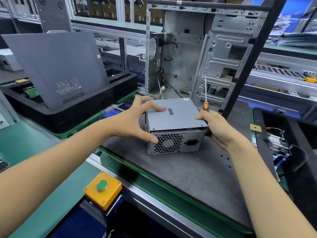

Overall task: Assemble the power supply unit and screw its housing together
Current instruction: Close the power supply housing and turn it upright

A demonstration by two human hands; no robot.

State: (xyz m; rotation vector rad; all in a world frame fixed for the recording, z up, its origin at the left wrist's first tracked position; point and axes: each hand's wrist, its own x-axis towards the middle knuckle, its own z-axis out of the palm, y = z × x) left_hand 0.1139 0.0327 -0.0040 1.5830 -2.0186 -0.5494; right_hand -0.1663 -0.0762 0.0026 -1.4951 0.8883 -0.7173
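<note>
Two hands on power supply unit (176,125), sitting on dark grey work mat (197,177): left hand (135,121) spread wide on its top and front, right hand (217,129) gripping screwdriver (205,103). Factory line, open PC chassis (205,54) behind.

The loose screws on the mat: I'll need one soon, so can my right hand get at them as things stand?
Probably not directly: nothing blocks the screws, but the right hand is gripping the screwdriver and steadying the power supply.
</note>
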